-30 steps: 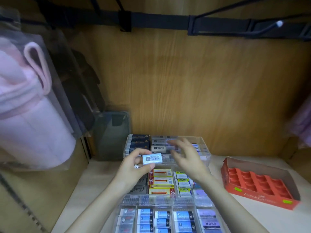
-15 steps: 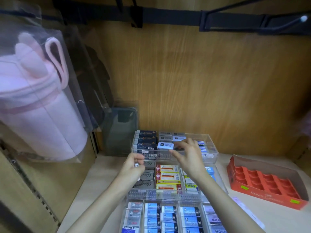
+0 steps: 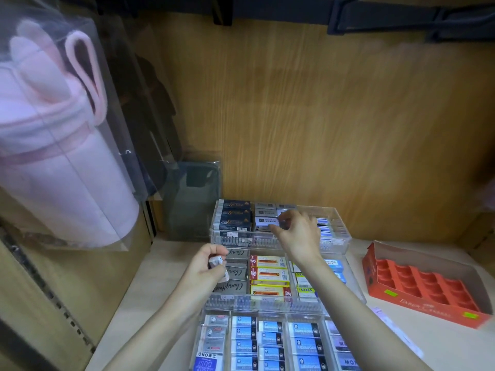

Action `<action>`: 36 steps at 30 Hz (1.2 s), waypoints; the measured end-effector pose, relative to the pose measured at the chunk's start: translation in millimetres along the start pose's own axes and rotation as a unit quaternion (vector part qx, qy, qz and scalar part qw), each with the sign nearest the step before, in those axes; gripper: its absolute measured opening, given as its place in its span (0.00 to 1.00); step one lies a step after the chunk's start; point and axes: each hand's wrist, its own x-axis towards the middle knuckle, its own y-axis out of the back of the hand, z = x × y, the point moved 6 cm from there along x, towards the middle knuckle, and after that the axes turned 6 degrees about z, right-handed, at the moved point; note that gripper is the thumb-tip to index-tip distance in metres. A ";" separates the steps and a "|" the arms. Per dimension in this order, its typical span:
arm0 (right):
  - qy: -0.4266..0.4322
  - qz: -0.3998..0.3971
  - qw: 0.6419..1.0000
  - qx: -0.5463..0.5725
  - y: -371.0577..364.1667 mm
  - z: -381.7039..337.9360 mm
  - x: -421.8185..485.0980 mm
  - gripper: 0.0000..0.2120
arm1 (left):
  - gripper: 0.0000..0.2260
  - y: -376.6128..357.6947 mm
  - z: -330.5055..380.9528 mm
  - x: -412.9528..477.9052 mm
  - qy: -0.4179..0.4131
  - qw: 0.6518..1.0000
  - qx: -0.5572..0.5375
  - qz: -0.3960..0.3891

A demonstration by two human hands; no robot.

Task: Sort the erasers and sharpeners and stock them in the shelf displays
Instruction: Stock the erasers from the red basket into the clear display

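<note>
Three clear display trays run in a row from the shelf's back wall to its front edge. In the rear tray [image 3: 339,210] the right hand [image 3: 298,235] reaches in, thumb and forefinger pinching the right end of a white eraser [image 3: 264,222] that lies beside a stack of dark blue erasers [image 3: 235,216]. The left hand [image 3: 205,266] hovers over the left side of the middle tray [image 3: 267,303], fingers curled round a small white eraser [image 3: 216,261]. The front tray [image 3: 242,315] holds blue-sleeved erasers. An orange carton [image 3: 423,286] sits toward the shelf's right edge, and a pink plush case [image 3: 53,162] hangs at the left.
</note>
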 end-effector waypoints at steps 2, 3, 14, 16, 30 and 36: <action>-0.006 0.004 1.000 -0.006 -2.3 -0.8 1.7 0.13 | 0.13 -0.4 5.6 -3.0 -0.018 1.000 -0.023 -0.009; -0.014 0.005 1.000 -0.007 -3.6 -0.5 2.2 0.13 | 0.12 -0.7 7.4 -4.4 -0.024 0.999 -0.037 -0.015; 0.111 -0.031 0.979 0.166 23.7 -30.3 -85.4 0.07 | 0.09 11.2 11.2 -27.1 -0.015 0.989 -0.127 0.070; 0.080 -0.126 0.949 0.277 25.8 -36.9 -120.3 0.08 | 0.08 6.3 7.6 -38.9 0.015 0.986 -0.158 0.058; -0.220 -0.162 0.813 0.515 24.5 -4.1 -232.9 0.06 | 0.12 -9.4 -44.4 -135.5 0.046 0.993 0.019 -0.105; -0.150 -0.150 0.873 0.439 24.3 -3.2 -239.8 0.07 | 0.05 1.8 -44.6 -141.0 0.037 0.985 0.063 -0.154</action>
